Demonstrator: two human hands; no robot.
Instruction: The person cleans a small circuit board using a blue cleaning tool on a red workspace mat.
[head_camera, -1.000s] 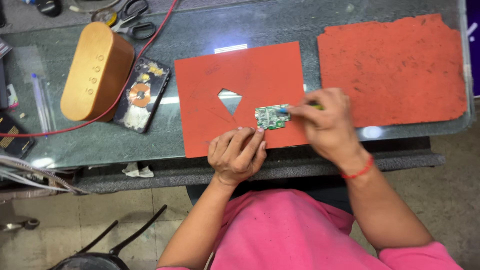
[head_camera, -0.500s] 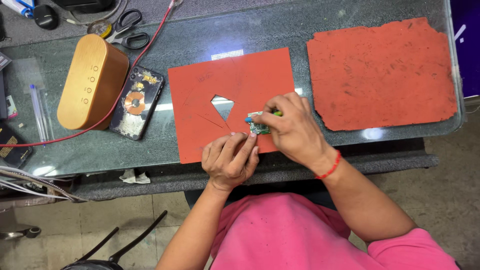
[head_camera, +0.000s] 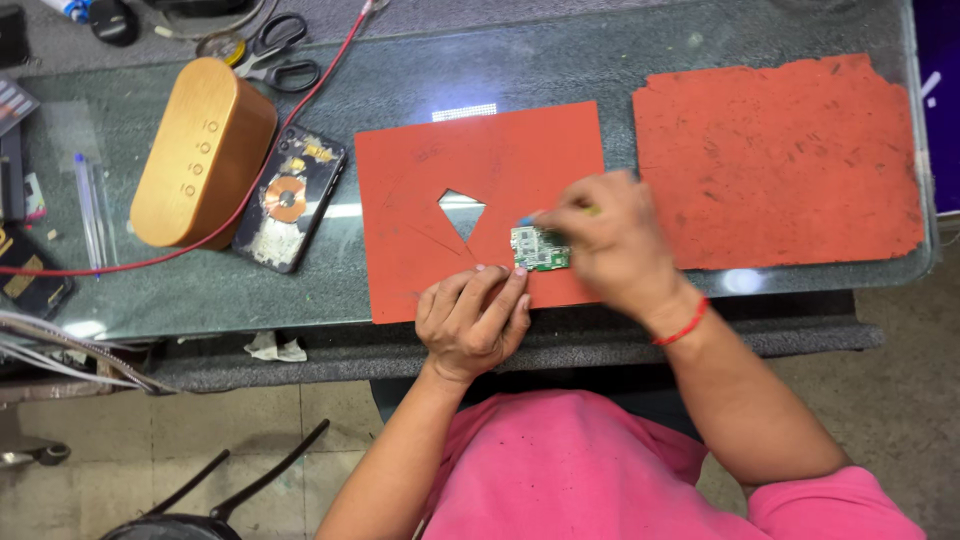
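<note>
A small green circuit board (head_camera: 539, 249) lies on a red mat (head_camera: 430, 200) that has a triangular hole cut in it. My left hand (head_camera: 472, 322) rests at the mat's near edge, its fingertips touching the board's left side. My right hand (head_camera: 612, 240), blurred, covers the board's right side and holds a thin tool with a bluish tip (head_camera: 527, 219) over the board. A red band circles my right wrist.
A second, rougher red mat (head_camera: 780, 160) lies to the right. An opened phone (head_camera: 290, 198) and a tan oblong speaker (head_camera: 203, 152) sit to the left, with a red cable (head_camera: 250, 190), scissors (head_camera: 280, 55) and clear pens (head_camera: 88, 205). The glass table's front edge (head_camera: 600, 330) is near.
My right hand has shifted back to the right over the board, and the board shows more. The view has moved slightly. My left hand stays by the board.
</note>
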